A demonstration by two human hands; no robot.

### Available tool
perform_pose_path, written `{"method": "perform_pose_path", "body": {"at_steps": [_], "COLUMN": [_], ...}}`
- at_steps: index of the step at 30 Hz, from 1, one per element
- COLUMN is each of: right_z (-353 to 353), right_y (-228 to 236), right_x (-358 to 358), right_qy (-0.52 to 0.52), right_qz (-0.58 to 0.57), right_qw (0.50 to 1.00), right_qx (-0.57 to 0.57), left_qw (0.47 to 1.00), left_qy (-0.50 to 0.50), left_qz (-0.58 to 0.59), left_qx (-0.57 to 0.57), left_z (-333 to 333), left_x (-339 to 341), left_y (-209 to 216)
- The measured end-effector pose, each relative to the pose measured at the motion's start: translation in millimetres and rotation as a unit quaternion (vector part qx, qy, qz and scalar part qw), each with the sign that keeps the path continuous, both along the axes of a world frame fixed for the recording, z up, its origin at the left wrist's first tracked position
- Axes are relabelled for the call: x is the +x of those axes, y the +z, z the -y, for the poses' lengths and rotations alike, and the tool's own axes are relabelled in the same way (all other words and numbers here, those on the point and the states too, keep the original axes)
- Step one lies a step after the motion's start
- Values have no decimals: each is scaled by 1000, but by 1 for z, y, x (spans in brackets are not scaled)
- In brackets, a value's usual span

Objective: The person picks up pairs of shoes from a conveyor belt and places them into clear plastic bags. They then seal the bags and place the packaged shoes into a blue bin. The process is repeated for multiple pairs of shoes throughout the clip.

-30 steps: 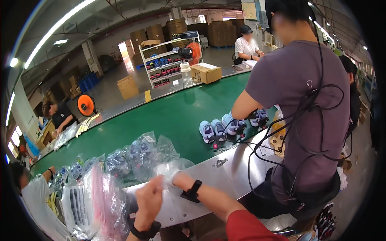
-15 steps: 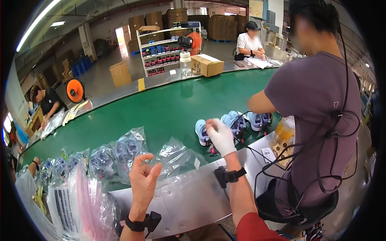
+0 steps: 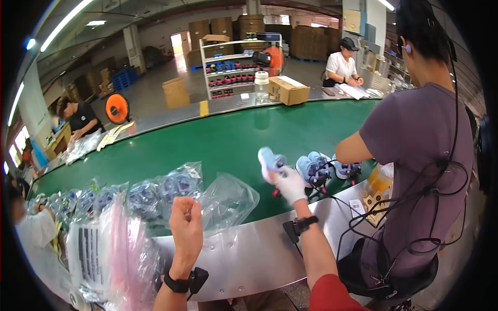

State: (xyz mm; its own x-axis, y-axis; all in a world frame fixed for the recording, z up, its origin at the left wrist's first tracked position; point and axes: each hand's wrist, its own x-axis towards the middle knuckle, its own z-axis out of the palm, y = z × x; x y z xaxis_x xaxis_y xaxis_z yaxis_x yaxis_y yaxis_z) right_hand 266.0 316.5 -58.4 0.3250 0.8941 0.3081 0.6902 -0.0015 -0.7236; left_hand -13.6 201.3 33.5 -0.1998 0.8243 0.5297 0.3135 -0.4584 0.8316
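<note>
My left hand (image 3: pixel 187 223) is closed in a pinch at the edge of a clear plastic bag (image 3: pixel 231 199), which puffs out to its right over the belt's near edge. My right hand (image 3: pixel 290 185), in a white glove, grips a light blue and purple shoe (image 3: pixel 271 159) by its near end, tilted up off the green belt. A small dark red tag (image 3: pixel 276 193) hangs below that hand. Just right of it, more shoes of the same colours (image 3: pixel 314 168) stand on the belt. Left of the bag lie several shoes in clear bags (image 3: pixel 176 185).
The green conveyor belt (image 3: pixel 223 135) crosses in front, with a metal ledge (image 3: pixel 244 259) on my side. Stacked plastic bags (image 3: pixel 98 254) lie at the near left. A co-worker in a purple shirt (image 3: pixel 415 129) stands close on my right, black cables hanging down. A carton (image 3: pixel 288 90) sits across the belt.
My right hand has taken hold of the nearest shoe and raised it. My left hand has gone from spread fingers to a pinch, and the plastic bag now stands fuller. The view has shifted slightly left.
</note>
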Motion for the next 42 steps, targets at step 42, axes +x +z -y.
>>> {"method": "perform_pose_path", "body": {"at_steps": [42], "right_z": [133], "right_y": [37], "right_x": [-224], "right_qy": [408], "right_qz": [364], "right_qw": [825], "right_qx": [144], "left_qw": [947], "left_qy": [-203], "left_qz": [-223], "left_qx": [115], "left_z": [25], "left_x": [36], "left_y": [2]}}
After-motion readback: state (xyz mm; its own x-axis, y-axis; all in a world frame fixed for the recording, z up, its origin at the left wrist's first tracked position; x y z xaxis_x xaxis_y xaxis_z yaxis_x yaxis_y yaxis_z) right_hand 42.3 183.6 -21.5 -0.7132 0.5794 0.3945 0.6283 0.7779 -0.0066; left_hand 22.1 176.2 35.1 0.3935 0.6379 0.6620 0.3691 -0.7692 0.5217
